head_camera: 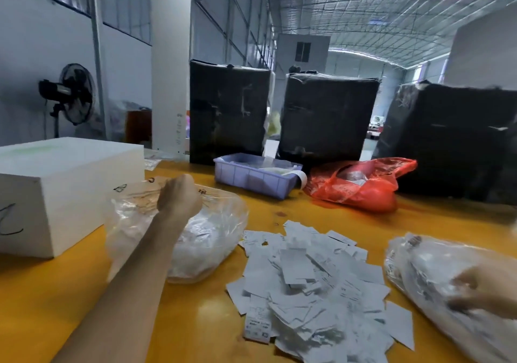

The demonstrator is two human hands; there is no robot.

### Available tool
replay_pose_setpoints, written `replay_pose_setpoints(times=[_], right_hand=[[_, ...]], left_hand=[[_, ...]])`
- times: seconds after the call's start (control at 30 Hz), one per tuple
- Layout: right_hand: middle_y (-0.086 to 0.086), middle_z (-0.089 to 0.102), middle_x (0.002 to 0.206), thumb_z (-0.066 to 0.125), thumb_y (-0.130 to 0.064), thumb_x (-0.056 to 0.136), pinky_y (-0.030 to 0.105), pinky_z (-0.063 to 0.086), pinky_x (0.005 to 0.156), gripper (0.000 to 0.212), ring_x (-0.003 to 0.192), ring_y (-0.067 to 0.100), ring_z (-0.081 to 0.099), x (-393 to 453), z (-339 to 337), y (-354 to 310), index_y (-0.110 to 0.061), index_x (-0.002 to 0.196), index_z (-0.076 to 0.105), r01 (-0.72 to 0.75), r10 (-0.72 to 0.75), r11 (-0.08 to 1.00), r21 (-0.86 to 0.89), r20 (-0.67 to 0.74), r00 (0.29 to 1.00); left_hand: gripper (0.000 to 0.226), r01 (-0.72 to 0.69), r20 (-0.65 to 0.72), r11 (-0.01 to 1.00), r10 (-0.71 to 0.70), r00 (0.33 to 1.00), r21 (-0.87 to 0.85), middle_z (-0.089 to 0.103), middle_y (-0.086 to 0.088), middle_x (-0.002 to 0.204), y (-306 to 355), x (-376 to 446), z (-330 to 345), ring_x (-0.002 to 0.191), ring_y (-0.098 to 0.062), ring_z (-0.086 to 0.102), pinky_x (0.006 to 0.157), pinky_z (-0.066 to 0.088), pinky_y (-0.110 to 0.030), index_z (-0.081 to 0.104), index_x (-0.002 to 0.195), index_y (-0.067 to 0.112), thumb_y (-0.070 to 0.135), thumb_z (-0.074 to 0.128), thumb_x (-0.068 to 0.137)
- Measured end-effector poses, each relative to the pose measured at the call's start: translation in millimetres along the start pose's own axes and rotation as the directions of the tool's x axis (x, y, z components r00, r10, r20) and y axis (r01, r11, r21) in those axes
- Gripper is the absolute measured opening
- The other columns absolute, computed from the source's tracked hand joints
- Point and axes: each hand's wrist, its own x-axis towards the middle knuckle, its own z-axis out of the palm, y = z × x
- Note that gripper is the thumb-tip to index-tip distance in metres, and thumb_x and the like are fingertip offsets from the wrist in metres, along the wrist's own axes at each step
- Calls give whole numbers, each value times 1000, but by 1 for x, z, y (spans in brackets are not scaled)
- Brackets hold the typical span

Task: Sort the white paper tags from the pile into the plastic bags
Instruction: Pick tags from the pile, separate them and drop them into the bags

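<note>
On the yellow table (70, 292), a loose pile of white paper tags (310, 284) lies at centre, printed faces and blank backs mixed, several overlapping. At nine o'clock from the pile sits a clear plastic bag (201, 245), part filled with white contents, its mouth turned toward twelve o'clock. The left hand (179, 195) reaches over this bag from seven o'clock, forearm extended across the table edge; its fingers are curled inward at the bag's mouth, apparently gripping the film, though the back of the hand faces the camera and the contact itself is hidden. At three o'clock from the pile lies a second clear plastic bag (425, 273), likewise holding white contents. The right hand (475, 292) rests on this bag at its four o'clock side; the hand is blurred, and whether its fingers are spread flat or closed on the film cannot be told. A white box (56, 183) stands at ten o'clock from the pile, touching the left bag's near side or just beside it. At twelve o'clock from the pile, a lavender plastic tray (251, 178) holds pale sheets, and just beside it at its three o'clock lies a red plastic bag (361, 186). Behind these stand three black wrapped bales (327, 116) in a row. A black pedestal fan (75, 94) stands off the table at ten o'clock, near a white pillar (170, 63).
</note>
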Motion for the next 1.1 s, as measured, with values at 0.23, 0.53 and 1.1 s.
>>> replay_pose_setpoints(times=[0.23,0.53,1.1], right_hand=[[0,70,70,74,-15,80,7,39,47,6,56,1,58,-15,-9,-12,-11,76,76,40,-16,988,150,-160,987],[8,70,70,72,-4,79,19,48,53,13,62,13,61,-26,-37,-12,-8,66,72,64,5,872,485,-140,990],[-9,69,62,85,-38,62,19,37,52,27,61,4,58,-38,-34,-24,-23,49,67,-7,-34,979,204,194,980]], left_hand=[[22,-306,79,922,333,940,-237,68,-6,101,69,-42,32,88,-16,57,70,44,-28,71,103,9,21,69,84],[9,-449,245,782,581,776,-432,71,6,88,106,-103,79,79,-4,64,65,43,-9,75,89,15,15,72,81],[8,-332,278,738,569,774,-587,72,7,83,106,-104,79,84,0,63,66,44,-11,73,81,18,10,74,80]])
